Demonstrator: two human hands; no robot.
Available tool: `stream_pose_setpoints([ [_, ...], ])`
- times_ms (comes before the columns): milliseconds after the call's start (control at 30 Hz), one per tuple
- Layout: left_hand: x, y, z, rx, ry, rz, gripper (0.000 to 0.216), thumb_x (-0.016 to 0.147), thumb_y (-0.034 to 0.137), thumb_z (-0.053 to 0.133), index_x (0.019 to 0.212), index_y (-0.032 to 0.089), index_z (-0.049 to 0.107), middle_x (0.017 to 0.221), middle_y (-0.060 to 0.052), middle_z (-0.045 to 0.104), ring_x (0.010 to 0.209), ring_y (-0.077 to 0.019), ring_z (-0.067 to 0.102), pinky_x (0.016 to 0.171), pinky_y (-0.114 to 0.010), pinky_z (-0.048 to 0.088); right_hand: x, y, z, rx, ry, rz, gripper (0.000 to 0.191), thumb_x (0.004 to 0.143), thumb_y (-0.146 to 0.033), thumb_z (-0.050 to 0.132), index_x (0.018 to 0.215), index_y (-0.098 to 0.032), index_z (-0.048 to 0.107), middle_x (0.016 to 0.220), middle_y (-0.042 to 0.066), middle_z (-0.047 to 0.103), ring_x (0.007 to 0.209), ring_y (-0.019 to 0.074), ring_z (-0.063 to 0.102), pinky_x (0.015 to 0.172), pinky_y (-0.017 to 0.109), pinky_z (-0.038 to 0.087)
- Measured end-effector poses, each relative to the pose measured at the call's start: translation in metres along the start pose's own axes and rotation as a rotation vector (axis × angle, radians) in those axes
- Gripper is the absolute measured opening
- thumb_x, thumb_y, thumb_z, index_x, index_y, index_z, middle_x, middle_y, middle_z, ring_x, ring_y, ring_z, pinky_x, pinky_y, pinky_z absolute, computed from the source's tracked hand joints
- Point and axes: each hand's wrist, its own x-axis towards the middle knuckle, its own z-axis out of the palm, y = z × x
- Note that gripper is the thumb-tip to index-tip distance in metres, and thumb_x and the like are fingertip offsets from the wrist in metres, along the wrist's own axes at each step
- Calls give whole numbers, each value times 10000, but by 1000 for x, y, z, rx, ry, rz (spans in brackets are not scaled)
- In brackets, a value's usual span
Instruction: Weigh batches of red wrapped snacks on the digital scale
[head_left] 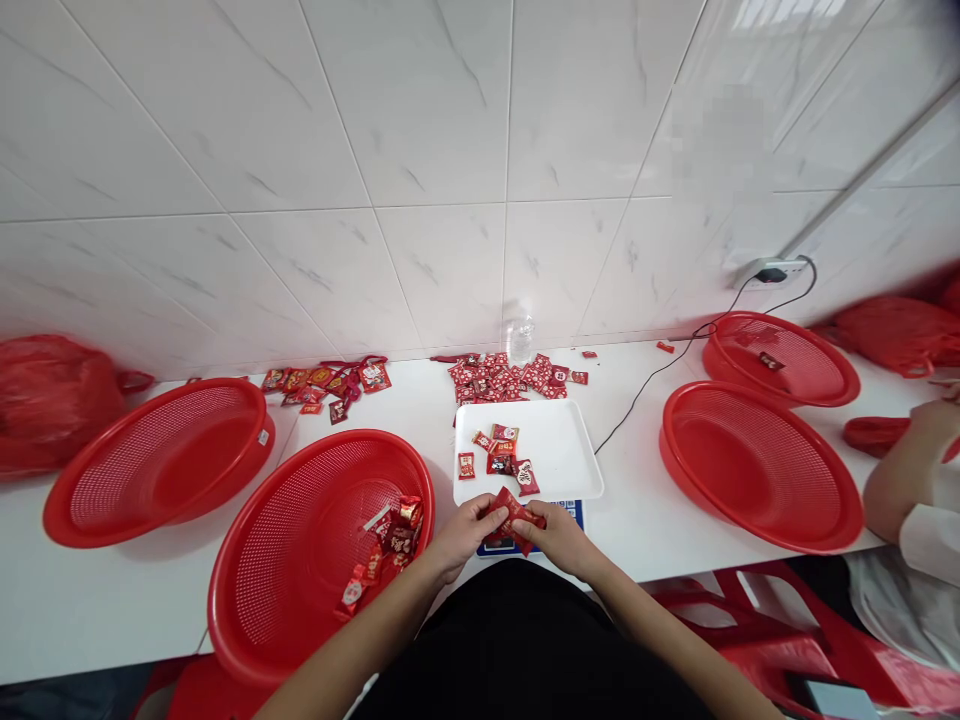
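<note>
My left hand [466, 532] and my right hand [564, 538] meet in front of my body, fingers pinched on a small crinkled red packet [513, 520]. Whether it is a wrapper, a pouch or several pieces I cannot make out. It is held over the front of a scale, whose blue key panel [571, 512] is partly covered by my hands. Just beyond them lies the scale's white tray [577, 440], with several wrapped candies [502, 448] on it. To the left, a large red plastic basket [281, 540] holds more wrapped candies [397, 540].
Against the tiled wall lie a pile of red packets [495, 378], a clear plastic bottle [519, 338] and more packets [319, 380]. Another red basket [161, 470] stands left, and two [757, 475] right. A black cable [637, 395] crosses the table. A person's arm [911, 460] is at far right.
</note>
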Motion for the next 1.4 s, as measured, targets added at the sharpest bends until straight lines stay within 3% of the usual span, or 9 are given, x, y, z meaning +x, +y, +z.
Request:
stream_pose_setpoints([
  [333, 2, -1, -2, 42, 83, 44, 326, 781, 438, 674, 932, 149, 661, 925, -55, 678, 869, -183, 592, 832, -300, 423, -4, -8, -5, -39, -45, -34, 363, 854, -514, 538, 825, -164, 628, 747, 11, 632, 677, 146, 527, 616, 245, 364],
  [567, 0, 1, 0, -1, 39, 31, 342, 793, 426, 670, 995, 151, 649, 976, -70, 679, 927, -202, 611, 851, -314, 434, -3, -7, -5, 28, 1, -39, 349, 847, -494, 546, 808, -161, 644, 749, 17, 650, 699, 161, 559, 647, 257, 392],
  [900, 0, -4, 1, -23, -5, -100, 434, 790, 472, 661, 1084, 154, 636, 1017, -97, 683, 897, -196, 630, 777, -298, 454, -3, -6, -3, 58, 26, -72, 326, 836, -461, 569, 750, -155, 639, 705, 12, 642, 678, 155, 559, 641, 251, 405],
  [1133, 0, -3, 3, -105, -22, -37, 392, 775, 411, 697, 1055, 140, 659, 1047, -103, 687, 954, -209, 624, 892, -332, 435, -1, -4, -2, 20, 28, -89, 341, 849, -464, 550, 752, -152, 646, 695, 9, 638, 665, 150, 555, 629, 242, 396],
  [1400, 3, -4, -1, 4, 72, 31, 345, 764, 412, 701, 979, 144, 667, 911, -53, 689, 857, -181, 599, 831, -300, 424, -1, -5, 4, -21, 20, -39, 389, 830, -537, 555, 792, -160, 644, 729, 18, 639, 676, 158, 552, 622, 250, 383],
])
